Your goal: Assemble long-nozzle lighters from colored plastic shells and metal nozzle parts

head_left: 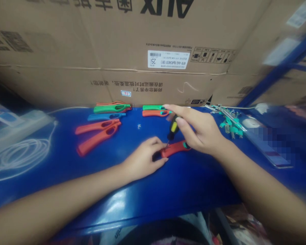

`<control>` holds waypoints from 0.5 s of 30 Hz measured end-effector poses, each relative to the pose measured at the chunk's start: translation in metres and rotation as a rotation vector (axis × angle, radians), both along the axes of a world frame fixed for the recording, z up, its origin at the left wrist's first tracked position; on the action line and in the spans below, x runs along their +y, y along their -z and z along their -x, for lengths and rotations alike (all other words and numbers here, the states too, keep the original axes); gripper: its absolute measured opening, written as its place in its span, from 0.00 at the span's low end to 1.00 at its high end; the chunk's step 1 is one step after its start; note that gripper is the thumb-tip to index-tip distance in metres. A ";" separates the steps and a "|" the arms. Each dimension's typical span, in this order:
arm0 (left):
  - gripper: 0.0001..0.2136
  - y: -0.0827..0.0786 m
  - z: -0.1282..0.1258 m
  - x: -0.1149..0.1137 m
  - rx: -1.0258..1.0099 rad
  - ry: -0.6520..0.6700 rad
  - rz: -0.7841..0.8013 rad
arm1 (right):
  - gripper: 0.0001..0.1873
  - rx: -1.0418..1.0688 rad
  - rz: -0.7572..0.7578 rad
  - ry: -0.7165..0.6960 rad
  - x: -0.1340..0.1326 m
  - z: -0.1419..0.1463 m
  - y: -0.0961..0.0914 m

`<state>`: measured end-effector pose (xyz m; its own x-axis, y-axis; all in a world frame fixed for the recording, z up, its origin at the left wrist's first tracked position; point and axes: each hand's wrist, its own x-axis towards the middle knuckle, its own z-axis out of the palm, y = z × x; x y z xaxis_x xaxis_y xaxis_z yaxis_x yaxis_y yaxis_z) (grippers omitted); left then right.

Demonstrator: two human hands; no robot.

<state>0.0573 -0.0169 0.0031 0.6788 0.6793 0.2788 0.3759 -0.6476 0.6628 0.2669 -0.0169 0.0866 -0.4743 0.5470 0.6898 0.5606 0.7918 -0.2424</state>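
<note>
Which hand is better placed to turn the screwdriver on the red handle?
Likely the right hand: it grips the screwdriver, tip on the red handle. The left hand pins that handle down.

Across the far left of your blue desk (pixel 183 183) lie loose plastic handles: two orange ones (pixel 98 134) side by side, a blue one (pixel 105 116) behind them and a green one (pixel 112 108) behind that, with a green-and-orange pair (pixel 154 110) a little to their right. To your right sits a heap of small teal pieces (pixel 229 122) (too blurred to tell apart), and at your far left a coil of white cable (pixel 17 156) lies near a white power strip (pixel 20 124). Behind the desk stands a big cardboard box (pixel 66 44) with a white barcode label (pixel 167 59), and a blue shelf post (pixel 277 69) slants past it.
</note>
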 end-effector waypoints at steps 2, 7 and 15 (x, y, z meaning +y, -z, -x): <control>0.16 0.000 0.000 0.000 0.003 0.005 0.000 | 0.22 0.027 0.166 -0.122 -0.002 0.000 -0.001; 0.16 0.001 0.000 0.000 -0.005 -0.013 -0.034 | 0.13 0.035 -0.024 -0.062 -0.006 0.004 -0.002; 0.14 0.004 0.001 0.001 -0.015 -0.012 -0.043 | 0.15 0.097 0.179 -0.235 -0.006 0.006 -0.005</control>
